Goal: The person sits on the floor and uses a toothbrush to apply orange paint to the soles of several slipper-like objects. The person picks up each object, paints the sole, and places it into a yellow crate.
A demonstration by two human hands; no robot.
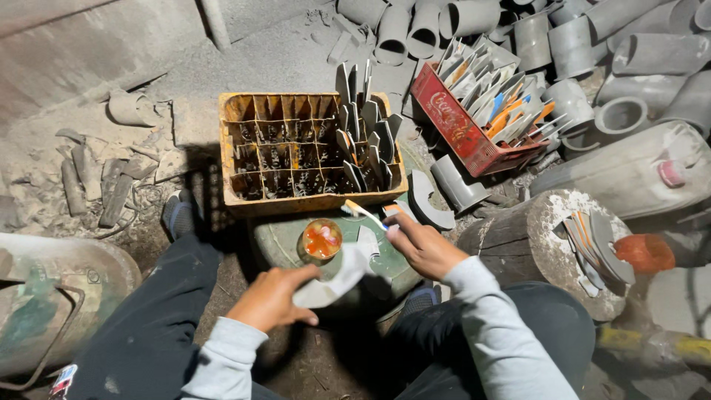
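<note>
Head view: left hand (270, 298) grip closed on pale flat piece (337, 275) atop green drum (278, 241). Right hand (421, 244) pinches thin brush (363, 212) — beside orange-filled jar (321, 239). Yellow crate (304, 152) just beyond drum's far edge; red crate (463, 126), grey pipes (563, 44) further off.

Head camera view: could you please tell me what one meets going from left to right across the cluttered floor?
Rusty green metal drum → yellow divided crate → red crate of cut pieces → wooden stump with stacked pieces → grey plastic jerrycan.
</note>
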